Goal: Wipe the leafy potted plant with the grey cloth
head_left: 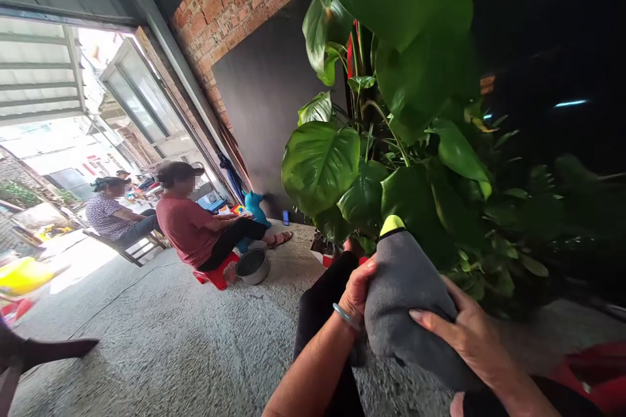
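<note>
A grey cloth piece with a yellow-green tip and a dark band point(408, 280), shaped like a sock, is held up in front of me. Its lower part is bunched and folded. My left hand point(359, 287), with a pale bangle at the wrist, grips its left side; most of the fingers are hidden behind the fabric. Across the right side lies the thumb of my right hand point(464, 332), with the other fingers wrapped behind the cloth. Just beyond the yellow-green tip are the broad leaves of a potted plant point(320, 163).
To the left a person in a red shirt point(183, 228) sits on a red stool point(218, 273) beside a metal basin point(253, 266). Another person point(115, 212) sits on a chair farther back. A blue animal-shaped toy point(254, 207) stands near the wall. Something red point(596, 374) lies at lower right.
</note>
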### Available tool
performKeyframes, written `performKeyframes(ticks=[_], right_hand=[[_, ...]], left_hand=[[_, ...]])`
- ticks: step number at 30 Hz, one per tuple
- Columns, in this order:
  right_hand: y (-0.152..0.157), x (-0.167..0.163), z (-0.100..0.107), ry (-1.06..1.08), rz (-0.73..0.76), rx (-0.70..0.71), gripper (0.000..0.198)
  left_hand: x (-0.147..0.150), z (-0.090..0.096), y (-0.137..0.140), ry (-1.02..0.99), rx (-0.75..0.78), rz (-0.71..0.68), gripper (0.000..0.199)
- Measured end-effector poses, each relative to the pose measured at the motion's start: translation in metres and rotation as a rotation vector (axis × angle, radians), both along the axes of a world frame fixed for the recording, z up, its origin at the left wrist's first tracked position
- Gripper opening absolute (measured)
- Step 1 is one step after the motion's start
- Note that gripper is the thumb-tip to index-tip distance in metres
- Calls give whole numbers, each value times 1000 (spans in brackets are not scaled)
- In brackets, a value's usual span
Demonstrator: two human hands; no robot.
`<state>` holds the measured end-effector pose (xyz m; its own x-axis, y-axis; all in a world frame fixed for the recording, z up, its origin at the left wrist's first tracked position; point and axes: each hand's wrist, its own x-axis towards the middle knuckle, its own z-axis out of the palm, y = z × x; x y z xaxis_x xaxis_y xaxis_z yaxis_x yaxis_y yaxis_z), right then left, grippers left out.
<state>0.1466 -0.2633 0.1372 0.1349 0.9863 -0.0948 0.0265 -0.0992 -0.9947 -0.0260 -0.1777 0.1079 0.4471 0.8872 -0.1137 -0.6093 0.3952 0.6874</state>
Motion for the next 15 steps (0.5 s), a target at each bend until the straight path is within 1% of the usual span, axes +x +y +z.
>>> performKeyframes(ticks=[2,4,6,8,10,12,15], right_hand=[[3,0,-19,22,-94,-32,54],[1,-2,-37,57,-143,-53,59],[-4,-5,-50,98,-129,-81,66],[-11,-7,-55,192,-81,-165,65],[-15,-10,-50,308,-34,-240,59],[-12,-14,-37,385,30,-211,59],[5,-24,-15,444,127,-153,61]], left_hand=[[0,1,0,62,31,-29,55],[1,-3,2,93,22,-64,54],[1,-10,4,70,-7,-60,50],[0,-15,8,44,-31,-47,48],[-3,-13,13,28,-47,-18,45],[-7,-3,20,5,-34,48,41],[-12,21,31,0,61,151,44]])
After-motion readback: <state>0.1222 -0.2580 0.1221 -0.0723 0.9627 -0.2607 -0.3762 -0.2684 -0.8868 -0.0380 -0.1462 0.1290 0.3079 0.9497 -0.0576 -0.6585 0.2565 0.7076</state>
